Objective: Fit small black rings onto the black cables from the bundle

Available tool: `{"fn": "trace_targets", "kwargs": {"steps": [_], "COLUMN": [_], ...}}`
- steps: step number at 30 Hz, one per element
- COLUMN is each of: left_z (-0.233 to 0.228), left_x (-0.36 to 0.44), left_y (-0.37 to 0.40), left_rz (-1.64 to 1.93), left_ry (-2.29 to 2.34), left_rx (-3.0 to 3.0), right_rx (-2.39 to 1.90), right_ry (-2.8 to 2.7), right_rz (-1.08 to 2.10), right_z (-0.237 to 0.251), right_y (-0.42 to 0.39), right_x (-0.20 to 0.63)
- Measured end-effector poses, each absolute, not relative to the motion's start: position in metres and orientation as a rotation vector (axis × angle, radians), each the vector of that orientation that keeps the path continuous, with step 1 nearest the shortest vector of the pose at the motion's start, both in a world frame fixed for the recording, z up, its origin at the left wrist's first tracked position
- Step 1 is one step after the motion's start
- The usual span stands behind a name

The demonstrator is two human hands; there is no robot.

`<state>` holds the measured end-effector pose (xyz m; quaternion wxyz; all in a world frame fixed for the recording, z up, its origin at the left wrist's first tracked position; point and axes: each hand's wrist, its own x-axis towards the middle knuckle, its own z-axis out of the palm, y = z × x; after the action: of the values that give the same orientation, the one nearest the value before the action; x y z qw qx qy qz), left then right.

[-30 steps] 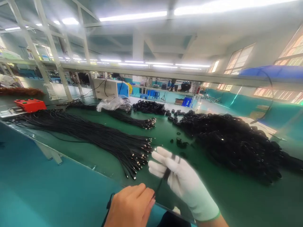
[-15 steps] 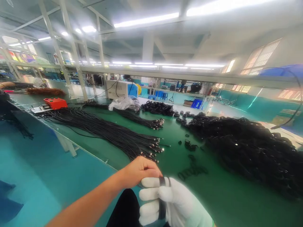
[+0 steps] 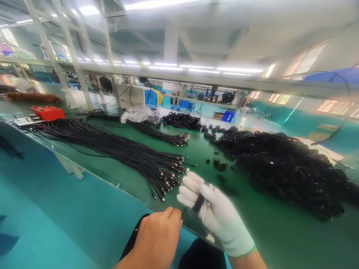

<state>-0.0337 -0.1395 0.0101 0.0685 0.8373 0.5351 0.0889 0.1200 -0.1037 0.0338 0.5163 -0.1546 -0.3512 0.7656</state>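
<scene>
Just above the desk (image 3: pixel 120 175) edge, the gloved right hand (image 3: pixel 215 215) stayed clamped on the cable coil (image 3: pixel 199 201); the bare left hand (image 3: pixel 157 241), withdrawn from it, pinched the cable's free end, ready for another wrap.

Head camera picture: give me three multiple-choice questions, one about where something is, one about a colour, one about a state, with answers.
1. Where does the red box sit?
A. far left of the table
B. beside the right hand
C. on the coiled pile

2. What colour is the glove on the right hand?
A. blue
B. white
C. black

3. How is the black cable held?
A. lying loose on the table
B. looped around the right hand's fingers, the left hand pinching its strand
C. hanging from the shelf

Answers: A, it sits at the far-left edge; B, the glove is white; C is wrong, B, wraps cross the gloved fingers.
</scene>
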Motion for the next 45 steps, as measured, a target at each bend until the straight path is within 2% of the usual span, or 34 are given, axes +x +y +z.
{"fn": "trace_targets", "kwargs": {"steps": [4, 10, 15, 23, 28, 34, 41, 45], "left_z": [0.008, 0.024, 0.054, 0.057, 0.050, 0.063, 0.082, 0.084], "left_x": [-0.031, -0.044, -0.060, -0.068, -0.068, -0.072, -0.051, -0.049], "left_y": [-0.140, -0.117, -0.086, -0.066, -0.056, -0.061, -0.061, -0.041], "left_rz": [0.409, 0.710, 0.628, 0.457, 0.446, 0.727, 0.041, -0.037], "left_ry": [1.441, 1.064, 0.706, 0.564, 0.513, 0.663, 0.575, 0.495], "left_rx": [2.720, 3.081, 3.149, 2.643, 2.571, 2.838, 2.991, 2.631], "right_rx": [-0.367, -0.622, -0.477, -0.381, -0.409, -0.468, -0.388, -0.238], "right_ry": [-0.776, -0.746, -0.892, -0.761, -0.754, -0.633, -0.655, -0.623], "right_rz": [1.849, 1.832, 1.931, 2.213, 2.272, 2.291, 2.336, 2.332], "right_z": [0.035, 0.022, 0.016, -0.004, -0.007, -0.013, -0.020, -0.038], "right_y": [-0.106, -0.113, -0.115, -0.122, -0.124, -0.119, -0.122, -0.125], "right_x": [0.120, 0.117, 0.108, 0.103, 0.096, 0.097, 0.095, 0.095]}}
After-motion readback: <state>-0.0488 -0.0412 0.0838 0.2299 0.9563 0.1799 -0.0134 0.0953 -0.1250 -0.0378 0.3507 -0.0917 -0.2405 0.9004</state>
